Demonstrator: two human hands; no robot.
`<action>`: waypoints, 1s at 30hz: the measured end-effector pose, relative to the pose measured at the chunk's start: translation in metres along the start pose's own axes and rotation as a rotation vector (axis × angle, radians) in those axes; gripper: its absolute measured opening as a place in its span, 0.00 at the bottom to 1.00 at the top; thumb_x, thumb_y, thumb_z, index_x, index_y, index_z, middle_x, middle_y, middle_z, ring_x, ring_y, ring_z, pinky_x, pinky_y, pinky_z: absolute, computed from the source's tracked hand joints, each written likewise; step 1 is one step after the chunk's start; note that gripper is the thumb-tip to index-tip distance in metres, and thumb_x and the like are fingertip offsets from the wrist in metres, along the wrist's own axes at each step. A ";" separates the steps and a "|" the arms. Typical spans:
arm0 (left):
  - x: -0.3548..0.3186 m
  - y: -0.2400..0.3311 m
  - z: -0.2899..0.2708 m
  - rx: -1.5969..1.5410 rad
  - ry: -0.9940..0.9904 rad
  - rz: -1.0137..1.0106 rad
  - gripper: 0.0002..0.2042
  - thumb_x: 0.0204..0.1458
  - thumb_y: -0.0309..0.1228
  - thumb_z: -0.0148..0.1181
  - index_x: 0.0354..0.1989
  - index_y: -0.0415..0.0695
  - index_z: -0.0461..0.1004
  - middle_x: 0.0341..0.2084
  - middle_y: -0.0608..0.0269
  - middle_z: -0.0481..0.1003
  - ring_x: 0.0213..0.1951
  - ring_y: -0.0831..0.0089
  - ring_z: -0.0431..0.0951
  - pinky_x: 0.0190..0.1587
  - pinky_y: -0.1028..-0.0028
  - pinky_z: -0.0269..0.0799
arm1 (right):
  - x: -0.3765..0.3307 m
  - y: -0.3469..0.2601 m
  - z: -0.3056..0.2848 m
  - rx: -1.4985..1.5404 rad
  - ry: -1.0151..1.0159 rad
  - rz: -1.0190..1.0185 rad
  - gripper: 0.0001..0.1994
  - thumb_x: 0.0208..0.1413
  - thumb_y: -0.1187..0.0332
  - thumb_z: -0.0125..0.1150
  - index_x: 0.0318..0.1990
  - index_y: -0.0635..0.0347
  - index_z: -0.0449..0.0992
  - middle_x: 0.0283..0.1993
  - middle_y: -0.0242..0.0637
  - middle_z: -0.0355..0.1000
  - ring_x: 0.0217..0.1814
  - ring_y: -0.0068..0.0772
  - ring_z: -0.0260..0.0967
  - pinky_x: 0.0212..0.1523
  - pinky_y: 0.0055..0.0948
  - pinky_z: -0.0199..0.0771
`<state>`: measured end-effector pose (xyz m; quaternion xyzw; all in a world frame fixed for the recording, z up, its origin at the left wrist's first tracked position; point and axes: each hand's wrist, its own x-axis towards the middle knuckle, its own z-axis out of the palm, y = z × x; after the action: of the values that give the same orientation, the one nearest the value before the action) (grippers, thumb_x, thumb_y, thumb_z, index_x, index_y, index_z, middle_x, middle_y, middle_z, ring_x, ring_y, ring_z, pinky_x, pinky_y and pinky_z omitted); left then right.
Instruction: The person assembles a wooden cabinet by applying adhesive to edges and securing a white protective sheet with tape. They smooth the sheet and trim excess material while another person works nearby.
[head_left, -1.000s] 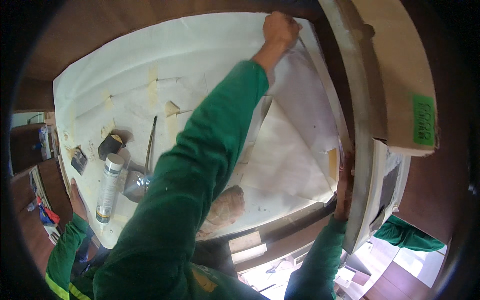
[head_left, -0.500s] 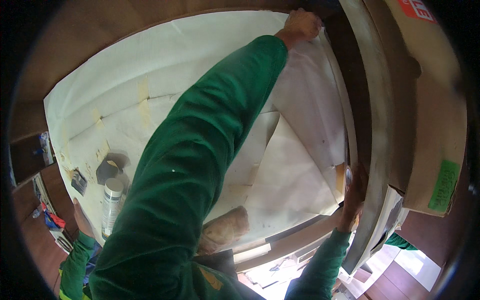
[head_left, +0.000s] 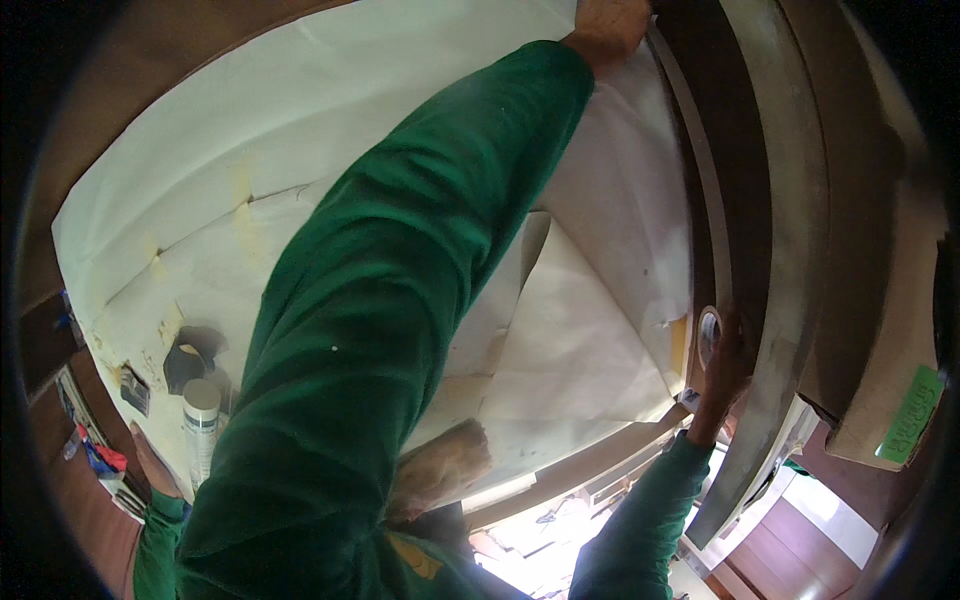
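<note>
My left hand (head_left: 612, 32) is at the far right corner of a large cream sheet (head_left: 330, 100). It is closed on the end of a pale tape strip (head_left: 708, 180), its fingers partly cut off by the picture's upper edge. The strip runs along the sheet's right side to a tape roll (head_left: 708, 335). Near the right, my right hand (head_left: 732, 355) is closed round that roll. A folded flap of the sheet (head_left: 580, 330) lies between my arms, with a yellowish strip (head_left: 678, 345) near its right tip.
A white spray can (head_left: 200, 430), a dark grey ring (head_left: 185, 365) and a small dark block (head_left: 134, 390) sit at the left. A co-worker's hand (head_left: 155, 465) rests by the sheet's edge. A long grey rail (head_left: 790, 230) and cardboard box (head_left: 870, 400) stand right; a brown crumpled thing (head_left: 445, 465) lies near.
My right hand and the tape roll have shifted right, and the strip stands farther from the sheet's edge. My left hand appears higher, partly out of view. The whole view has shifted somewhat.
</note>
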<state>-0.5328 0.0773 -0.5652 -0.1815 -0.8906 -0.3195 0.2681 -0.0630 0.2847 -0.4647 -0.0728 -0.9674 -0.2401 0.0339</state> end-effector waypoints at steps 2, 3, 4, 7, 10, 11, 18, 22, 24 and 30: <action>-0.003 0.006 0.000 0.033 -0.005 0.053 0.11 0.58 0.36 0.55 0.34 0.48 0.84 0.35 0.58 0.82 0.45 0.58 0.80 0.45 0.53 0.73 | -0.002 0.003 -0.001 0.050 -0.001 0.034 0.26 0.58 0.74 0.64 0.64 0.44 0.72 0.64 0.39 0.71 0.65 0.43 0.70 0.64 0.36 0.74; -0.008 0.004 0.000 0.035 0.029 0.090 0.12 0.58 0.37 0.55 0.36 0.48 0.84 0.36 0.59 0.82 0.46 0.58 0.79 0.46 0.52 0.72 | -0.005 0.007 0.005 0.105 0.016 0.044 0.26 0.58 0.73 0.65 0.64 0.44 0.73 0.64 0.38 0.71 0.66 0.43 0.70 0.64 0.36 0.74; -0.010 0.004 0.001 0.038 0.063 0.127 0.12 0.59 0.38 0.54 0.37 0.49 0.84 0.38 0.61 0.81 0.48 0.59 0.77 0.47 0.51 0.71 | -0.007 0.012 0.011 0.160 0.033 0.055 0.26 0.57 0.73 0.66 0.64 0.43 0.73 0.64 0.37 0.71 0.66 0.43 0.69 0.65 0.36 0.74; -0.010 0.006 0.002 0.065 0.053 0.143 0.12 0.60 0.38 0.54 0.38 0.49 0.84 0.39 0.61 0.81 0.50 0.57 0.76 0.47 0.48 0.69 | -0.009 0.014 0.025 -0.084 -0.041 0.064 0.26 0.55 0.73 0.68 0.63 0.44 0.75 0.65 0.36 0.71 0.67 0.40 0.68 0.65 0.36 0.74; -0.004 0.004 -0.004 0.046 -0.121 0.078 0.12 0.59 0.37 0.53 0.39 0.49 0.83 0.40 0.60 0.81 0.51 0.58 0.76 0.47 0.49 0.69 | -0.005 -0.007 0.018 0.001 0.072 0.073 0.25 0.55 0.73 0.69 0.61 0.44 0.76 0.64 0.35 0.73 0.68 0.39 0.68 0.65 0.35 0.74; -0.004 0.004 -0.005 0.062 -0.111 0.094 0.11 0.59 0.36 0.53 0.39 0.49 0.83 0.40 0.60 0.81 0.51 0.58 0.76 0.47 0.49 0.69 | -0.003 -0.015 0.012 0.010 0.117 0.053 0.25 0.55 0.73 0.69 0.61 0.44 0.76 0.63 0.35 0.73 0.67 0.38 0.68 0.64 0.34 0.74; -0.010 0.008 -0.016 0.123 -0.101 0.189 0.11 0.57 0.34 0.54 0.40 0.50 0.83 0.41 0.58 0.81 0.51 0.56 0.75 0.48 0.49 0.69 | 0.010 -0.023 -0.005 0.032 0.172 -0.110 0.22 0.53 0.72 0.71 0.57 0.46 0.79 0.56 0.34 0.79 0.55 0.37 0.77 0.59 0.33 0.79; -0.008 0.006 -0.013 0.125 -0.088 0.166 0.11 0.56 0.34 0.55 0.41 0.49 0.83 0.41 0.58 0.80 0.51 0.55 0.75 0.48 0.48 0.69 | 0.020 -0.023 -0.018 0.299 0.039 -0.003 0.19 0.54 0.71 0.71 0.54 0.48 0.81 0.52 0.34 0.80 0.52 0.36 0.79 0.56 0.34 0.80; -0.013 0.006 -0.014 0.161 -0.059 0.200 0.10 0.56 0.33 0.56 0.41 0.49 0.83 0.42 0.58 0.80 0.51 0.56 0.75 0.48 0.49 0.69 | 0.022 -0.037 -0.021 0.258 0.087 0.020 0.16 0.54 0.70 0.71 0.52 0.50 0.82 0.50 0.35 0.81 0.51 0.37 0.80 0.54 0.34 0.80; -0.005 0.011 -0.025 0.146 -0.169 0.116 0.10 0.55 0.33 0.56 0.40 0.47 0.83 0.42 0.57 0.80 0.51 0.56 0.75 0.46 0.50 0.70 | 0.024 -0.053 -0.031 0.220 0.037 0.057 0.14 0.56 0.70 0.69 0.50 0.51 0.83 0.52 0.33 0.81 0.51 0.37 0.80 0.53 0.34 0.80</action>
<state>-0.5138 0.0680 -0.5466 -0.2389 -0.9189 -0.2213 0.2225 -0.0940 0.2268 -0.4597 -0.0915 -0.9847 -0.1325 0.0662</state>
